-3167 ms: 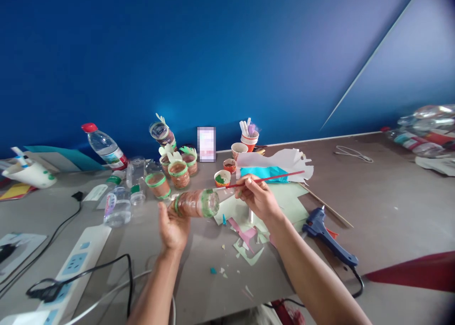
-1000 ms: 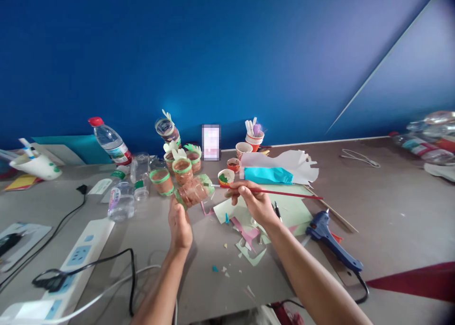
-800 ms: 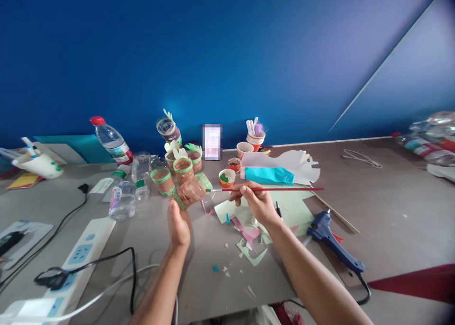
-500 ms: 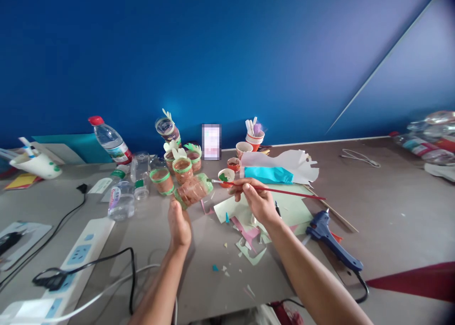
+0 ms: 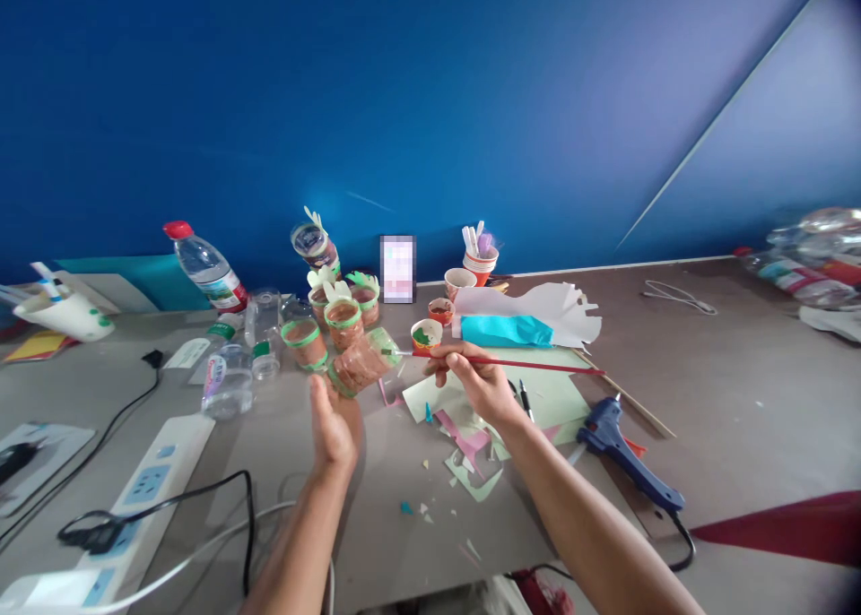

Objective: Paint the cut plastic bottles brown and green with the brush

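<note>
My left hand [image 5: 332, 427] holds a clear plastic cup [image 5: 363, 362] painted brown, with green at both ends, tilted on its side. Pinched in my right hand [image 5: 474, 382] is a red-handled paintbrush [image 5: 531, 363], its tip against the green end of the cup. Just behind the brush stands a paper cup with green paint [image 5: 426, 334], and beyond it a small cup with brown paint [image 5: 441, 311]. Several brown cups with green rims, such as this one [image 5: 344, 324], stand behind the held cup.
A blue glue gun [image 5: 629, 458] lies right of my right forearm. Paper scraps [image 5: 474, 467] and light green sheets [image 5: 555, 395] are on the table. To the left are plastic bottles [image 5: 229, 382], a power strip [image 5: 144, 485] and cables. A white cut sheet [image 5: 575, 315] lies behind.
The brush and my right hand have shifted slightly left and down, and the brush tip sits lower on the cup's green end. My left hand's thumb has moved slightly left.
</note>
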`<state>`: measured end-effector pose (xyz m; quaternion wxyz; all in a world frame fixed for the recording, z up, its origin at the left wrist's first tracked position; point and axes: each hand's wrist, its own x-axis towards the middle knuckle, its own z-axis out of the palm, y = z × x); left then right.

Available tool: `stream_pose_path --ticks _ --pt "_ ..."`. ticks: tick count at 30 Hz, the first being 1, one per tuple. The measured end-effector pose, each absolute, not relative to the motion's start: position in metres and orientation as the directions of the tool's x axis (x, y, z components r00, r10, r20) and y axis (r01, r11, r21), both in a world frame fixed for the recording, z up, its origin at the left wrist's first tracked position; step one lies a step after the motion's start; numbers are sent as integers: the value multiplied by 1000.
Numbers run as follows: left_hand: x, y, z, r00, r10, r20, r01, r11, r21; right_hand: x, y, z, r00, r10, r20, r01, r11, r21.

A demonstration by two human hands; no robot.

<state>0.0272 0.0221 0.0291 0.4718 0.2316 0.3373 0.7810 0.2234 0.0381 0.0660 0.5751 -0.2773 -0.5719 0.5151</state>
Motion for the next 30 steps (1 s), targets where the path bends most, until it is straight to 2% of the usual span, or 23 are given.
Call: stream_pose_path --ticks 7,11,18,23,26,30 --pt "27 22 49 -371 920 -128 -742 -211 636 225 39 65 -206 888 411 -251 358 -900" --pt "22 21 52 -272 941 -202 -841 -130 525 226 39 66 -277 860 429 -210 382 -900" --pt "14 21 50 -137 946 -294 -938 -29 346 227 40 64 -293 844 449 -173 416 -893" --pt "11 23 45 -63 957 -283 -961 19 277 228 40 66 -319 854 411 -45 420 -906" --pt "9 24 43 -55 958 -281 -969 16 246 229 40 66 -286 867 408 -40 415 -909" --pt "8 24 40 -52 953 -299 -975 16 222 227 37 66 -339 834 434 -21 455 -890"
